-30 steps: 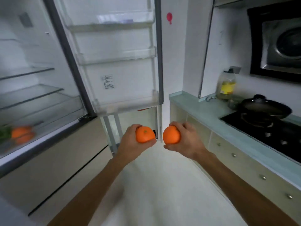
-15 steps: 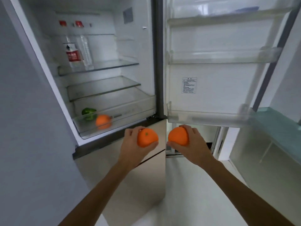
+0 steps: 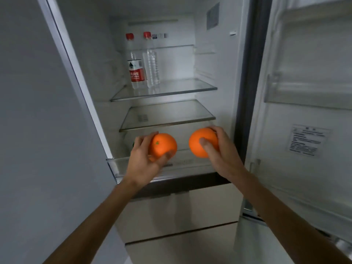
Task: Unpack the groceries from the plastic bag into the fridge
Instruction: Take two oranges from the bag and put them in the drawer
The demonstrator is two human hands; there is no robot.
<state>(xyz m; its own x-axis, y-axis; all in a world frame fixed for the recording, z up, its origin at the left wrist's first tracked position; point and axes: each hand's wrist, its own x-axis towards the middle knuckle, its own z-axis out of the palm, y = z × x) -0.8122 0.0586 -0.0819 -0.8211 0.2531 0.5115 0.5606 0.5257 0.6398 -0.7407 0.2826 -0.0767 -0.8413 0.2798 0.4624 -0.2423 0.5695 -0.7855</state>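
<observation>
Closer to fridge (image 3: 219,73): hands (image 3: 142,166) (image 3: 223,158) w/ oranges (image 3: 164,144) (image 3: 198,147)

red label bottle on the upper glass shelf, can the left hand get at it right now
Probably not yet: the left hand grips an orange. The path looks free, though: the door is open and nothing stands before the red label bottle.

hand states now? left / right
Left hand: grips the left orange.
Right hand: grips the right orange.
</observation>
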